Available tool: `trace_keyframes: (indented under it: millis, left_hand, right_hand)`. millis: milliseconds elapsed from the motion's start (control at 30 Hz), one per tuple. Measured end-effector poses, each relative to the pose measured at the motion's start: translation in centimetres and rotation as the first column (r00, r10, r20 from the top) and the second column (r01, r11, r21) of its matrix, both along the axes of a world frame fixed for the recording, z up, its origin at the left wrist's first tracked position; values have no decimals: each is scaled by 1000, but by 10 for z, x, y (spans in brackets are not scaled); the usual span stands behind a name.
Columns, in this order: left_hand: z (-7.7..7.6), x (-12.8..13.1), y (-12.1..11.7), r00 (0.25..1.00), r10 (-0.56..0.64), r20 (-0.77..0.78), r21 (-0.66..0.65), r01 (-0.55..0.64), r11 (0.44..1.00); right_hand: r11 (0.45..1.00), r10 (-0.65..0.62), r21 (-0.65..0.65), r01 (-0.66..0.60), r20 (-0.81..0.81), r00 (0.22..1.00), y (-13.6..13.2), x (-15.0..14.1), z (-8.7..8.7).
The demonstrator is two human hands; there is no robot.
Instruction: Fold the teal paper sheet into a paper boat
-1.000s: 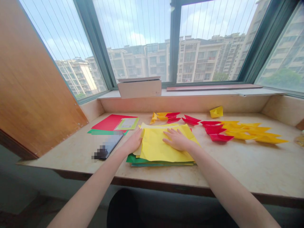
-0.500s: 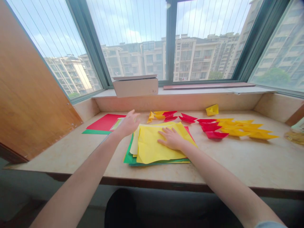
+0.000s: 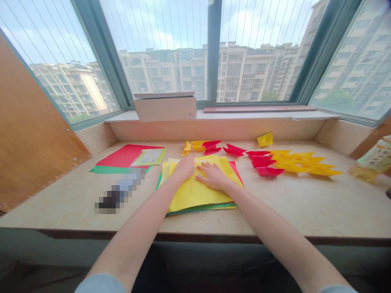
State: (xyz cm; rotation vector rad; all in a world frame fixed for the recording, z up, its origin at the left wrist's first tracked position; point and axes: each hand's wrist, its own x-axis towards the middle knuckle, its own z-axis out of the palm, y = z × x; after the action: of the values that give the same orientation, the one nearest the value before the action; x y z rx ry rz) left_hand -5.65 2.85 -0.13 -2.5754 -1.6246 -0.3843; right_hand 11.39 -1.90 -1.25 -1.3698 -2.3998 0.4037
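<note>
My right hand [image 3: 211, 176] lies flat with its fingers spread on the top sheet of yellow paper [image 3: 198, 193]. Close beside it, my left hand [image 3: 185, 169] rests on the far left part of the same sheet, its fingers stretched forward and slightly blurred. Beneath the yellow sheet is a stack in which green paper [image 3: 198, 208] shows at the front and red paper [image 3: 237, 171] at the right. Beyond and to the right of the stack stand folded paper boats, several red [image 3: 263, 162] and several yellow [image 3: 320, 169].
Red paper [image 3: 126, 155] over green paper [image 3: 111, 169] lies at the left, with a clear packet [image 3: 149, 156] on top. A pixelated object [image 3: 119, 193] is nearer. A lone yellow boat [image 3: 265, 139] stands behind, a white box [image 3: 166, 108] on the sill, a bottle [image 3: 374, 158] at right.
My left hand has moved right, from beside the packet onto the yellow sheet. My right hand stays on the paper. The view has shifted slightly, showing more of the bottle.
</note>
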Motion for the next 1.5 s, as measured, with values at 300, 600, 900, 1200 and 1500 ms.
trace_keyframes:
  millis: [300,600,900,1200,1500]
  left_hand:
    - [-28,-6,6,993,90,81,-30,-88,996]
    - [-24,-6,4,989,84,119,-51,-79,996]
    - [-7,-6,-2,985,88,147,-31,-84,996]
    - [-1,-13,-8,979,108,173,-31,-105,994]
    - [10,-30,-1,971,39,235,-35,-32,999]
  right_hand:
    - [978,-208,-39,206,-70,976,10,13,-7]
    - [960,-279,-113,257,-281,918,12,34,5]
    - [820,-557,-143,554,-417,718,16,74,2]
    - [812,-582,-355,464,-557,593,16,73,11]
    - [807,-565,-582,95,-716,410,18,70,18]
